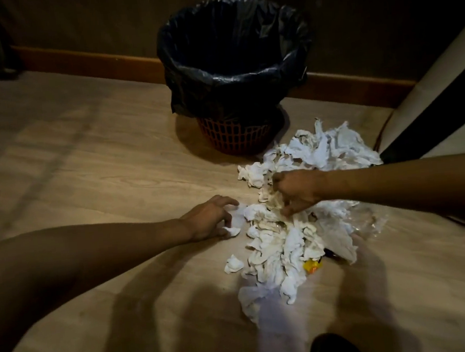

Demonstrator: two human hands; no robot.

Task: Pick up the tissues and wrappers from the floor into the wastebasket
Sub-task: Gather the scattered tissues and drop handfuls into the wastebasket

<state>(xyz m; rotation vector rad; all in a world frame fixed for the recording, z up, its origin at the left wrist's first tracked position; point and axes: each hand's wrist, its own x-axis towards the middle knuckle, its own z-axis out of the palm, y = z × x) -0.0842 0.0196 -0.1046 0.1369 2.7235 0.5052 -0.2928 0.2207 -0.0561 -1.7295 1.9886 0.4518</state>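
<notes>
A heap of crumpled white tissues (283, 242) lies on the wooden floor, stretching from near the wastebasket toward me. A yellow wrapper (311, 265) peeks out at its lower right, and a clear plastic wrapper (369, 219) lies at its right side. The red mesh wastebasket (239, 138), lined with a black bag, stands upright behind the heap. My left hand (211, 219) rests at the heap's left edge, fingers curled on a small tissue (234, 230). My right hand (298, 190) is closed on a clump of tissues in the heap's middle.
A wooden skirting board (86, 60) runs along the dark wall behind the wastebasket. A pale furniture piece with a dark band (443, 104) stands at the right, close to the tissues. A dark shoe tip (336, 350) shows at the bottom edge.
</notes>
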